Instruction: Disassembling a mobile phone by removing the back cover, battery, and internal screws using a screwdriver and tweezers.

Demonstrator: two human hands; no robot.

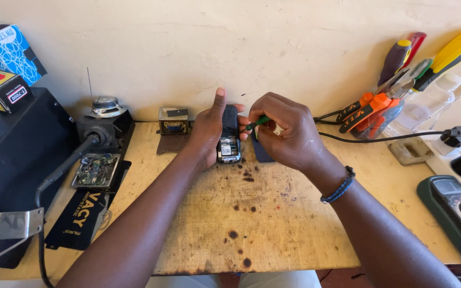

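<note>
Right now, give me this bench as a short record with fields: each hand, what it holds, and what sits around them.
left hand: grips an opened phone, its circuit board showing
right hand: pinches a green-handled tool with its tip at the phone
under the right hand: dark blue cover piece lying on the wooden bench
left of the hands: loose circuit board on a small metal tray
right wall: screwdrivers and orange-handled pliers leaning against it
far right: green multimeter

Single head-worn view, steeply down and forward over a wooden workbench (273, 213), near, toward the wall.
</note>
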